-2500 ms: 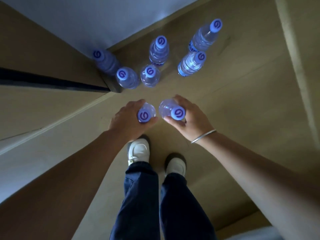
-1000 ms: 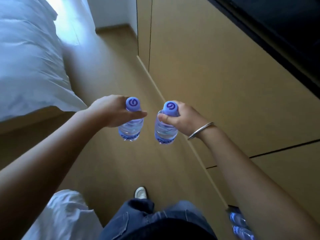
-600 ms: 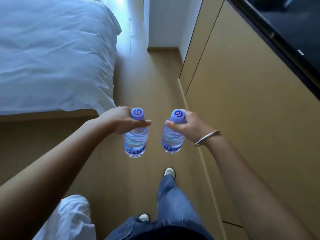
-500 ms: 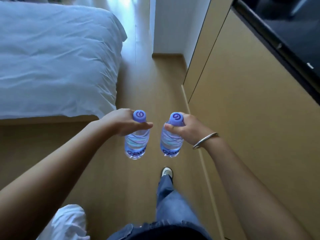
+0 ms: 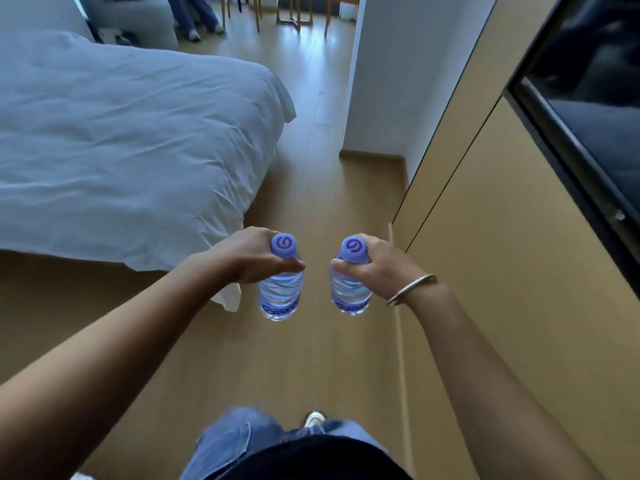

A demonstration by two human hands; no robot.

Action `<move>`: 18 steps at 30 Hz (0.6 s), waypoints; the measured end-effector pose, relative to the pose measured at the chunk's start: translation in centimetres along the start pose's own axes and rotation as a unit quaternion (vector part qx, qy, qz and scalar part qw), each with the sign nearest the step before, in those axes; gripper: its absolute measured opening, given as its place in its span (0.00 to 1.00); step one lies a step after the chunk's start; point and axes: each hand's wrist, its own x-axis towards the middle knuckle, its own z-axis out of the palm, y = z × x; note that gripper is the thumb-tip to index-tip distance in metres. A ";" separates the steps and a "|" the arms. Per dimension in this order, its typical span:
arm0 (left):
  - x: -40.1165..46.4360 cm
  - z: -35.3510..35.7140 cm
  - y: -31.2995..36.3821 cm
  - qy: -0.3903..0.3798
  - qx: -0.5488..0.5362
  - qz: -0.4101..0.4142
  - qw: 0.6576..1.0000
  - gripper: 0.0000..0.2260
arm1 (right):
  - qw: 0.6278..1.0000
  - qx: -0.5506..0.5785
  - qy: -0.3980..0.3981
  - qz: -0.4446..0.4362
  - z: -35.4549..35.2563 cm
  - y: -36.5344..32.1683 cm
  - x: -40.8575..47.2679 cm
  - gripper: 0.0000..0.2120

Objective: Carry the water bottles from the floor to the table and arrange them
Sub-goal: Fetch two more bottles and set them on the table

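While carried, left hand (image 5: pixel 247 259) and right hand (image 5: pixel 375 268) each grip a full bottle's neck; left bottle (image 5: pixel 280 294) at 9 o'clock of right bottle (image 5: pixel 349 296). Likely heavy, slick plastic.

- Left water bottle (image 5: pixel 280 289): clear plastic with a purple cap bearing a swirl mark and a blue label band near its base; it hangs upright in the air above the wooden floor (image 5: pixel 311 358), held by its neck.
- Right water bottle (image 5: pixel 349 289): same make, also capped and upright, just beside the left water bottle, not touching it.
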 end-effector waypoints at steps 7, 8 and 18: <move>4.8 0.4 0.7 0.005 -0.014 -0.009 1.000 0.12 | 0.999 0.034 -0.001 0.012 -2.0 2.8 3.6 0.11; 5.5 0.5 0.6 0.005 -0.019 -0.009 1.000 0.12 | 0.999 0.033 0.000 0.013 -2.1 3.0 4.1 0.12; 15.6 -2.7 -1.9 -0.004 -0.042 0.001 0.999 0.14 | 0.998 0.043 -0.034 0.030 -3.7 4.0 13.6 0.13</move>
